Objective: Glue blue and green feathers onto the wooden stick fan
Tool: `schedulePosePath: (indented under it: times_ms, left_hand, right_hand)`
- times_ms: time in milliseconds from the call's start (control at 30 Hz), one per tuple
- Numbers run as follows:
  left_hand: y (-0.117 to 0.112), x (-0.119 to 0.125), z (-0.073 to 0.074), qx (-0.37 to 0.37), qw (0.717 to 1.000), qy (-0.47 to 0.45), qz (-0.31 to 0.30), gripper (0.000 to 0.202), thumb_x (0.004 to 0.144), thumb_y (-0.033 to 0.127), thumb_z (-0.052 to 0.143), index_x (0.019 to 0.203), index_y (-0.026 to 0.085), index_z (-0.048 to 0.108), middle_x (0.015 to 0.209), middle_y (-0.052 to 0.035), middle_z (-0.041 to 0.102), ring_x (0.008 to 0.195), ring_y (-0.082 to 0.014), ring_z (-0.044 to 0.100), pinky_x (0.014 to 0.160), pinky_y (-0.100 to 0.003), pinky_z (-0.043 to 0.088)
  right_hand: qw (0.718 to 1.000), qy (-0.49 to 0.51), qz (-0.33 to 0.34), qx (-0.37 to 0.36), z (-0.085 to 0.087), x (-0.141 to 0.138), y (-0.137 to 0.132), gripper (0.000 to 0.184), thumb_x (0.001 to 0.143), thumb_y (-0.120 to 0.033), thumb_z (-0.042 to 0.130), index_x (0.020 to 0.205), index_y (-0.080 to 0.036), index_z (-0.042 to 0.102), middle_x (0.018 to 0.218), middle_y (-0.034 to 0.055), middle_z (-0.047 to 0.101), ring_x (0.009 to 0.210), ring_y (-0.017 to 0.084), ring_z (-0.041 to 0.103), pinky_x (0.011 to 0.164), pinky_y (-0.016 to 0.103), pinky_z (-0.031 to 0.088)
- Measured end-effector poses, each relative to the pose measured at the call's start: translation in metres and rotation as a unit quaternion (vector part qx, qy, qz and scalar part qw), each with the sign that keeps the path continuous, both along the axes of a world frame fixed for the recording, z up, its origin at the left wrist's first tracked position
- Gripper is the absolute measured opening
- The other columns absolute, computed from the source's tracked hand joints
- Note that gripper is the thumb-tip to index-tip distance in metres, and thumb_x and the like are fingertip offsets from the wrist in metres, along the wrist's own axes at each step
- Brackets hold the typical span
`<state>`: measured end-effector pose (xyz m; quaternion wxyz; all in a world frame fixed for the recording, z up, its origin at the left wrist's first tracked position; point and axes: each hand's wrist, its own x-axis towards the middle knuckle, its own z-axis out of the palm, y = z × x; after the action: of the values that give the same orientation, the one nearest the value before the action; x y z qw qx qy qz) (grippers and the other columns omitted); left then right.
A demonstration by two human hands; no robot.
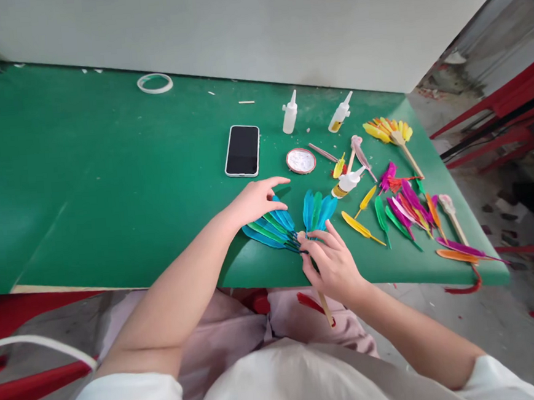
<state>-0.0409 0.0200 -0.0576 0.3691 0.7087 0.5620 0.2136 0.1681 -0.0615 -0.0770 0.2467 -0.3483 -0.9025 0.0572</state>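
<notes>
A fan of blue and green feathers (273,227) lies near the front edge of the green table (109,194). My left hand (254,201) rests flat on its left side, fingers stretched out. My right hand (330,263) pinches the base of the fan where the quills meet, next to a few upright blue feathers (318,210). A wooden stick (325,309) runs down from under my right hand past the table edge.
Loose yellow, green, pink and orange feathers (401,211) lie to the right. Three glue bottles (290,114), (340,115), (346,182), a round lid (301,160), a black phone (243,150), a finished yellow feather fan (391,131) and a tape ring (155,83) sit further back.
</notes>
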Motion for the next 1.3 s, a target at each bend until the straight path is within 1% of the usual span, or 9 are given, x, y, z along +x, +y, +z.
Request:
schedulePosePath:
  times_ms: [200, 300, 367, 433, 533, 667, 1033, 1200, 1300]
  left_hand:
    - [0.004, -0.008, -0.002, -0.024, 0.998, -0.055, 0.026, 0.058, 0.069, 0.032, 0.066, 0.124, 0.024, 0.046, 0.071, 0.0002, 0.060, 0.061, -0.0116, 0.051, 0.057, -0.023, 0.039]
    - [0.006, -0.014, 0.001, -0.073, 0.990, -0.100, 0.071, 0.054, 0.076, 0.038, 0.057, 0.126, 0.023, 0.042, 0.071, -0.0025, 0.062, 0.063, -0.0136, 0.056, 0.056, -0.023, 0.042]
    - [0.006, -0.016, 0.004, -0.106, 0.985, -0.104, 0.086, 0.052, 0.079, 0.043, 0.052, 0.126, 0.022, 0.042, 0.070, -0.0040, 0.062, 0.063, -0.0148, 0.058, 0.053, -0.023, 0.043]
    - [0.004, -0.015, 0.006, -0.115, 0.987, -0.087, 0.074, 0.053, 0.078, 0.045, 0.054, 0.124, 0.021, 0.045, 0.069, -0.0036, 0.061, 0.061, -0.0146, 0.056, 0.051, -0.022, 0.041]
    - [0.001, -0.011, 0.006, -0.097, 0.993, -0.059, 0.042, 0.059, 0.070, 0.043, 0.063, 0.122, 0.021, 0.047, 0.061, 0.0010, 0.054, 0.052, -0.0108, 0.047, 0.048, -0.021, 0.035]
    - [-0.002, -0.006, 0.004, -0.081, 0.995, -0.041, 0.029, 0.062, 0.065, 0.039, 0.069, 0.121, 0.023, 0.049, 0.056, 0.0053, 0.045, 0.048, -0.0079, 0.038, 0.050, -0.021, 0.033]
    - [-0.001, -0.005, 0.002, -0.071, 0.997, -0.026, 0.016, 0.060, 0.067, 0.038, 0.065, 0.122, 0.020, 0.049, 0.054, 0.0045, 0.045, 0.049, -0.0102, 0.041, 0.053, -0.023, 0.033]
    - [0.000, -0.005, 0.001, -0.073, 0.997, -0.020, 0.010, 0.057, 0.068, 0.039, 0.065, 0.120, 0.022, 0.050, 0.058, 0.0040, 0.046, 0.053, -0.0102, 0.042, 0.055, -0.022, 0.033]
    - [0.000, -0.005, 0.001, -0.075, 0.997, -0.028, 0.008, 0.058, 0.068, 0.039, 0.065, 0.121, 0.023, 0.050, 0.056, 0.0051, 0.043, 0.050, -0.0089, 0.039, 0.053, -0.022, 0.032]
  right_hand:
    - [1.000, 0.009, 0.004, -0.006, -0.002, 0.000, 0.001, 0.022, 0.076, -0.008, 0.045, 0.091, -0.020, 0.055, 0.090, 0.0018, 0.067, 0.094, 0.019, 0.055, 0.104, 0.048, 0.032]
    - [1.000, 0.018, 0.001, 0.001, -0.002, 0.002, 0.001, 0.023, 0.075, -0.008, 0.046, 0.092, -0.021, 0.055, 0.090, 0.0010, 0.067, 0.097, 0.019, 0.054, 0.105, 0.050, 0.030]
    - [1.000, 0.023, 0.000, 0.004, -0.003, 0.003, 0.001, 0.023, 0.075, -0.008, 0.046, 0.093, -0.021, 0.056, 0.092, 0.0008, 0.067, 0.101, 0.019, 0.053, 0.105, 0.050, 0.029]
    - [1.000, 0.024, 0.000, 0.005, -0.003, 0.003, 0.000, 0.023, 0.076, -0.008, 0.046, 0.092, -0.021, 0.056, 0.094, 0.0008, 0.067, 0.105, 0.020, 0.052, 0.105, 0.050, 0.030]
    - [1.000, 0.023, 0.002, 0.005, -0.003, 0.004, -0.001, 0.022, 0.076, -0.008, 0.046, 0.090, -0.021, 0.056, 0.098, 0.0008, 0.066, 0.108, 0.020, 0.051, 0.105, 0.049, 0.030]
    - [1.000, 0.021, 0.002, -0.001, -0.004, 0.003, -0.001, 0.021, 0.076, -0.007, 0.045, 0.088, -0.021, 0.055, 0.102, 0.0007, 0.066, 0.109, 0.020, 0.050, 0.105, 0.049, 0.030]
    - [1.000, 0.014, -0.004, -0.027, -0.006, 0.003, -0.003, 0.019, 0.076, -0.008, 0.044, 0.085, -0.021, 0.055, 0.105, 0.0012, 0.064, 0.112, 0.017, 0.048, 0.106, 0.046, 0.029]
    - [0.994, 0.087, -0.035, -0.048, -0.005, 0.006, 0.001, 0.015, 0.078, -0.012, 0.048, 0.088, -0.021, 0.053, 0.105, 0.0034, 0.063, 0.117, 0.020, 0.045, 0.104, 0.050, 0.030]
    - [0.991, 0.110, -0.044, -0.063, -0.005, 0.007, 0.003, 0.014, 0.079, -0.016, 0.051, 0.092, -0.021, 0.051, 0.104, 0.0038, 0.064, 0.119, 0.021, 0.043, 0.103, 0.051, 0.030]
